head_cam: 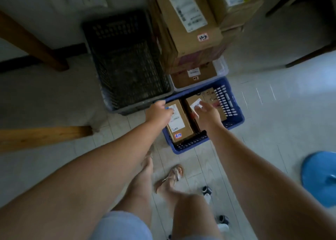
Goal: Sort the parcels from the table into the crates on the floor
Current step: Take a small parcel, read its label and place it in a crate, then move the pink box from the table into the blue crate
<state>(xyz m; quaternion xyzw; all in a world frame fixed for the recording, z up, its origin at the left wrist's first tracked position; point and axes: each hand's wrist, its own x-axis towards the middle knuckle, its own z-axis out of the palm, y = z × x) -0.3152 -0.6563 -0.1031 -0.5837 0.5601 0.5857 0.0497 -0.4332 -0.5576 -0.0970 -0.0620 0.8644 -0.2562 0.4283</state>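
Bare forearms (112,167) reach into blue plastic crate (234,112) on floor. Left hand (160,112) curled at left brown cardboard parcel (179,125), grip unclear. Right hand (207,114) rests, fingers spread, on right brown cardboard parcel (211,98).

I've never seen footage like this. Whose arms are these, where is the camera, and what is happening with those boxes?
There is no machine here. A person wears one camera on the head, looking down, so you see their own bare arms. Both hands reach into a blue crate on the floor. The left hand touches the left parcel, though blur hides any grip. The right hand rests with loose fingers on the right parcel. Beside it stands a black crate, with stacked boxes behind.
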